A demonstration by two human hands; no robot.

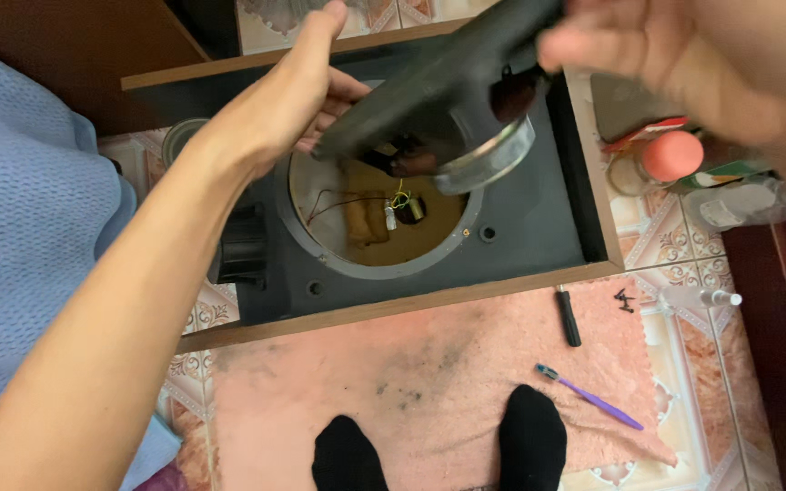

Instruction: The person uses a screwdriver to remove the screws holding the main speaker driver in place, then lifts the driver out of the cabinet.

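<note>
Above the round hole of the speaker cabinet (520,227), the left hand (297,100) and right hand (675,55) both grip the lifted speaker driver (429,100); a screwdriver (568,315) lies near right

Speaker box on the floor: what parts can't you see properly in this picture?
Head view:
- Right hand: blurred and cut off by the top edge, so its grip is unclear.
- Speaker driver: tilted and blurred; both hands cover its rim.
- Round hole in the speaker cabinet: the driver hides its upper part.
- Small screws on the pink mat: too tiny to count.
</note>
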